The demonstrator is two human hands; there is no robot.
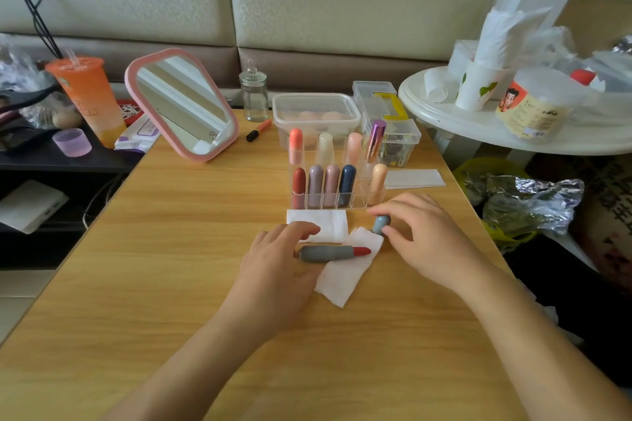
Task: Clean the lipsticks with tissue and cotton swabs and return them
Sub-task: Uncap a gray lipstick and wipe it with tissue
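Lying on a crumpled tissue (342,275) on the wooden table (171,249), the grey lipstick (326,253) has its red bullet bared and pointing right. The left hand (273,263) sits at the lipstick's base end, fingers loosely curled; I cannot tell whether it grips the tube. The right hand (427,242) pinches the grey cap (380,225) between thumb and fingertips, just in front of the clear lipstick organiser (358,196).
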